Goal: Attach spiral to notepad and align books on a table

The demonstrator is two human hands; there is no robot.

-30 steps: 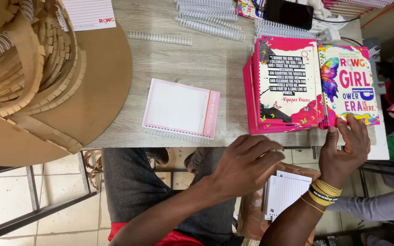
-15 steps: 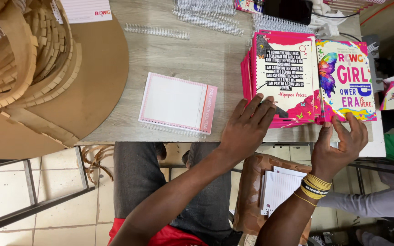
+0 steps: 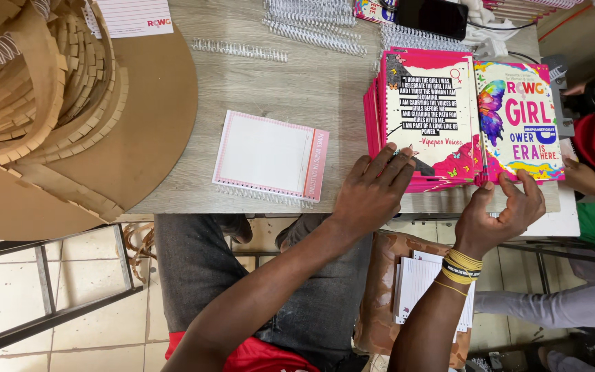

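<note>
Left hand: we see our left hand lying flat, fingers spread, on the near corner of the pink back cover that tops a stack of pink booklets; its grip is open, pressing down and closed round nothing.
Right hand: our right hand hovers at the near edge of the butterfly front cover, fingers curled loosely with thumb and fingertips apart; we cannot tell whether they pinch the cover's edge.
Covers: the two covers lie side by side, touching, at the desk's near right edge.
Notepad: a white spiral-bound notepad with a pink border lies on the desk, left of the left hand and apart from it.
Binding coils: loose wire binding coils lie further back on the desk.
Cardboard: brown cardboard offcuts fill the left side.
Lap: a sheaf of lined pages rests on a brown cushion by our knee.
Phone: a dark phone sits at the far edge.
</note>
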